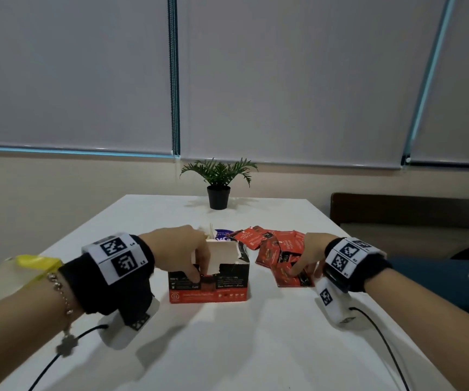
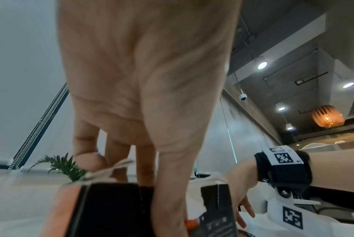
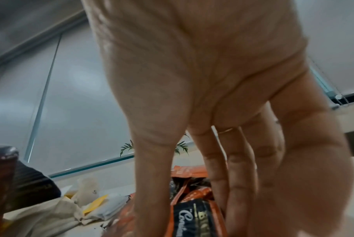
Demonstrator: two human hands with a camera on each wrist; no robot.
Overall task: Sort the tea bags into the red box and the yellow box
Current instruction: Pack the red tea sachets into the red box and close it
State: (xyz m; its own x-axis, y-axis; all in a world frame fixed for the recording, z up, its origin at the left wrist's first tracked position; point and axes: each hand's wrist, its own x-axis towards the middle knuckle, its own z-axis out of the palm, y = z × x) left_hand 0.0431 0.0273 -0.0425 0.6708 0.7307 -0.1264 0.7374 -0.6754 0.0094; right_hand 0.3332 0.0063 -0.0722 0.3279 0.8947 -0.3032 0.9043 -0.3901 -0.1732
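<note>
The red box stands open on the white table in front of me. My left hand grips its front wall, thumb outside and fingers inside; the left wrist view shows the fingers reaching down into the red box. To the right lies a pile of red tea bags. My right hand pinches the nearest red tea bag; in the right wrist view the thumb and fingers close on that black-and-orange tea bag. Pale and yellow tea bags lie behind the box.
A potted plant stands at the table's far end. A blurred yellow object sits at the left edge by my forearm. A dark bench runs along the right. Cables trail from both wrist cameras.
</note>
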